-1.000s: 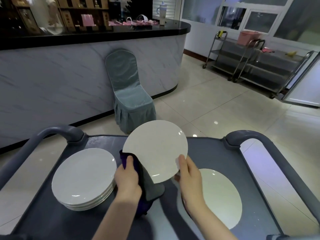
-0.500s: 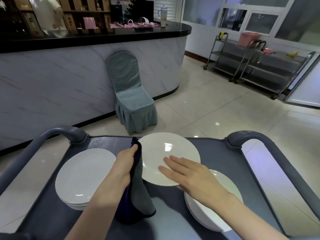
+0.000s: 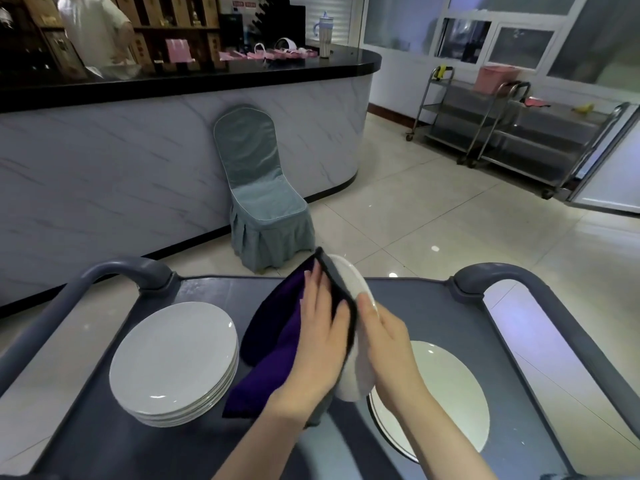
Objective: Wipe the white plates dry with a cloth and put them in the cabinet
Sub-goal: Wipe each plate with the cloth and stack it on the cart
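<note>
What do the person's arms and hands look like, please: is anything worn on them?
Both are bare. The left hand and right hand wear no gloves, and no ring, watch or bracelet shows. The left forearm and right forearm carry no sleeve as far as the frame's bottom edge. The nails look short and unpainted, though motion blur softens them.

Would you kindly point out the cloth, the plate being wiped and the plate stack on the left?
cloth (image 3: 277, 348), head view, purple fold.
held plate (image 3: 353, 285), head view, upper white face.
plate stack (image 3: 173, 351), head view, top plate's centre.
</note>
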`<state>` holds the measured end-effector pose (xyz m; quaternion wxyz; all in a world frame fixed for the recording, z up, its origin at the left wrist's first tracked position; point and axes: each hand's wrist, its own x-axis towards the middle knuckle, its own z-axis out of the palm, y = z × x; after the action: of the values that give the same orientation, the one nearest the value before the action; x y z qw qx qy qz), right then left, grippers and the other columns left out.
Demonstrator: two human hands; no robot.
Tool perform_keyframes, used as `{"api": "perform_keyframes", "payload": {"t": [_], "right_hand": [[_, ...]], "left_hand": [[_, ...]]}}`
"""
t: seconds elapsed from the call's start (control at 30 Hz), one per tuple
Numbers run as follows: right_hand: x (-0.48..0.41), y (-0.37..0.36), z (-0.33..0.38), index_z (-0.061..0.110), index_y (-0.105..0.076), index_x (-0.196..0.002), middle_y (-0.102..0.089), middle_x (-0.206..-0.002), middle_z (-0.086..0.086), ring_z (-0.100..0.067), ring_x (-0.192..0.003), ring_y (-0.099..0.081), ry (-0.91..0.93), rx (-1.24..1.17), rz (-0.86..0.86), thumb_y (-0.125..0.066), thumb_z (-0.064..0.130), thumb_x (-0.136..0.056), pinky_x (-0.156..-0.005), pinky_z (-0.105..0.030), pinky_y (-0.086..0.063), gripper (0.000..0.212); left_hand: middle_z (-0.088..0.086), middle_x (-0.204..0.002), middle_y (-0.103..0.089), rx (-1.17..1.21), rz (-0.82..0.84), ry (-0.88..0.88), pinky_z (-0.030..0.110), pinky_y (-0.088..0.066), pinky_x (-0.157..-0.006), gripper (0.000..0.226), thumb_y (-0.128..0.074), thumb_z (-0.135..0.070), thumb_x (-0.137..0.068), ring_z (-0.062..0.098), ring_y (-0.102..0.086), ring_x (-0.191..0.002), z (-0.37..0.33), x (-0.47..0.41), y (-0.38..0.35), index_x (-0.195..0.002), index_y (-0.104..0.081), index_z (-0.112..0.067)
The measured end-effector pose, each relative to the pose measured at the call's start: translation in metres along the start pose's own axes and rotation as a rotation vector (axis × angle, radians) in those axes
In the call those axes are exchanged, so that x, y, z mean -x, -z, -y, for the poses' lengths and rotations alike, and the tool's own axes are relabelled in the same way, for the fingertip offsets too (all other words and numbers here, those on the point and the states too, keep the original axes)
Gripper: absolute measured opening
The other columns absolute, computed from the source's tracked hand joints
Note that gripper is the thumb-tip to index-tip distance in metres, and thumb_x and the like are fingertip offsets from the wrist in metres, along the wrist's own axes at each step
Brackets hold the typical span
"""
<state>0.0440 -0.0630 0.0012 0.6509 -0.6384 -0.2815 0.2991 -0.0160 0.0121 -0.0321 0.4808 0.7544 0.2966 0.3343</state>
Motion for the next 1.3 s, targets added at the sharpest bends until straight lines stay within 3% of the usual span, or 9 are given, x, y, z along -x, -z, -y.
{"api": "perform_keyframes", "payload": {"t": [0.17, 0.27, 0.37, 0.47, 0.63, 0.77, 1.03, 1.2, 1.3], "right_hand": [[-0.004, -0.004, 0.006, 0.025, -0.076, -0.081, -0.078, -0.084, 0.004, -0.008, -0.08, -0.073, -0.112, -0.039, -0.102, -0.042, 0.045, -0.103, -0.07, -0.022, -0.054, 0.045], [0.009, -0.007, -0.004, 0.015, -0.057, -0.065, -0.06, -0.064, 0.011, -0.007, -0.063, -0.053, -0.044, 0.042, -0.105, -0.045, 0.044, -0.102, -0.059, -0.017, -0.044, 0.049], [0.01, -0.007, -0.003, 0.023, -0.058, -0.058, -0.059, -0.059, 0.011, -0.009, -0.058, -0.052, -0.086, 0.013, -0.117, -0.045, 0.046, -0.102, -0.057, -0.02, -0.044, 0.052], [-0.003, -0.008, 0.004, 0.028, -0.078, -0.081, -0.078, -0.085, 0.0, -0.014, -0.083, -0.074, -0.1, -0.089, -0.145, -0.043, 0.044, -0.104, -0.074, -0.031, -0.056, 0.046], [0.002, -0.014, -0.001, 0.04, -0.078, -0.089, -0.079, -0.093, 0.002, -0.011, -0.092, -0.074, -0.081, -0.097, -0.123, -0.042, 0.047, -0.103, -0.081, -0.032, -0.055, 0.04], [0.011, -0.017, -0.005, 0.033, -0.078, -0.091, -0.079, -0.091, 0.004, -0.01, -0.091, -0.073, -0.066, -0.049, -0.113, -0.043, 0.046, -0.102, -0.079, -0.03, -0.053, 0.039], [0.004, -0.009, 0.0, 0.028, -0.08, -0.083, -0.079, -0.09, -0.003, -0.011, -0.089, -0.075, -0.116, -0.139, -0.06, -0.045, 0.037, -0.103, -0.074, -0.023, -0.058, 0.041], [0.006, 0.004, -0.005, 0.019, -0.075, -0.083, -0.076, -0.081, -0.001, -0.011, -0.072, -0.067, -0.129, -0.048, 0.004, -0.056, 0.034, -0.099, -0.063, -0.021, -0.052, 0.029], [-0.001, 0.023, 0.003, 0.018, -0.08, -0.088, -0.077, -0.093, -0.006, -0.017, -0.079, -0.072, -0.181, -0.23, -0.061, -0.058, 0.037, -0.096, -0.066, -0.027, -0.057, 0.03]], "left_hand": [[-0.035, -0.156, 0.013, -0.183, 0.046, -0.199, 0.021, 0.01, -0.12, 0.064, -0.02, -0.029, -0.098, -0.003, 0.01, -0.148, -0.004, 0.008, -0.005, -0.142, 0.016, -0.058], [-0.007, -0.163, -0.012, -0.105, -0.029, -0.022, 0.035, -0.011, -0.123, 0.052, -0.026, -0.015, -0.105, 0.017, -0.013, -0.151, 0.001, -0.009, 0.007, -0.153, -0.011, -0.028], [0.011, -0.156, -0.033, -0.074, -0.048, 0.012, 0.023, -0.021, -0.118, 0.046, -0.027, -0.021, -0.106, 0.027, -0.03, -0.146, 0.003, -0.003, 0.007, -0.15, -0.03, -0.009], [-0.004, -0.16, -0.022, -0.132, 0.067, -0.075, 0.035, -0.015, -0.123, 0.057, -0.017, -0.041, -0.095, 0.005, -0.016, -0.149, 0.002, 0.016, -0.01, -0.151, -0.015, -0.031], [-0.039, -0.152, -0.006, -0.173, -0.015, -0.178, 0.025, 0.0, -0.122, 0.055, -0.02, -0.035, -0.097, -0.011, -0.005, -0.145, -0.007, -0.004, 0.001, -0.139, 0.001, -0.062], [-0.026, -0.16, -0.011, -0.085, 0.063, -0.161, 0.041, -0.007, -0.124, 0.047, -0.022, -0.032, -0.104, -0.004, -0.004, -0.148, 0.002, -0.013, 0.011, -0.146, -0.021, -0.053], [-0.022, -0.163, 0.001, -0.27, 0.034, -0.233, 0.043, -0.006, -0.122, 0.053, -0.019, -0.031, -0.104, 0.005, 0.005, -0.151, 0.024, -0.003, -0.012, -0.152, -0.008, -0.049], [-0.021, -0.157, -0.029, 0.081, 0.01, 0.074, 0.04, -0.014, -0.123, 0.053, -0.021, -0.041, -0.099, -0.008, -0.019, -0.144, 0.037, -0.037, 0.015, -0.149, -0.037, -0.037], [-0.024, -0.158, -0.026, 0.1, 0.055, 0.112, 0.037, -0.014, -0.124, 0.047, -0.026, -0.03, -0.107, -0.007, -0.019, -0.144, 0.051, -0.025, 0.024, -0.152, -0.027, -0.042]]}}
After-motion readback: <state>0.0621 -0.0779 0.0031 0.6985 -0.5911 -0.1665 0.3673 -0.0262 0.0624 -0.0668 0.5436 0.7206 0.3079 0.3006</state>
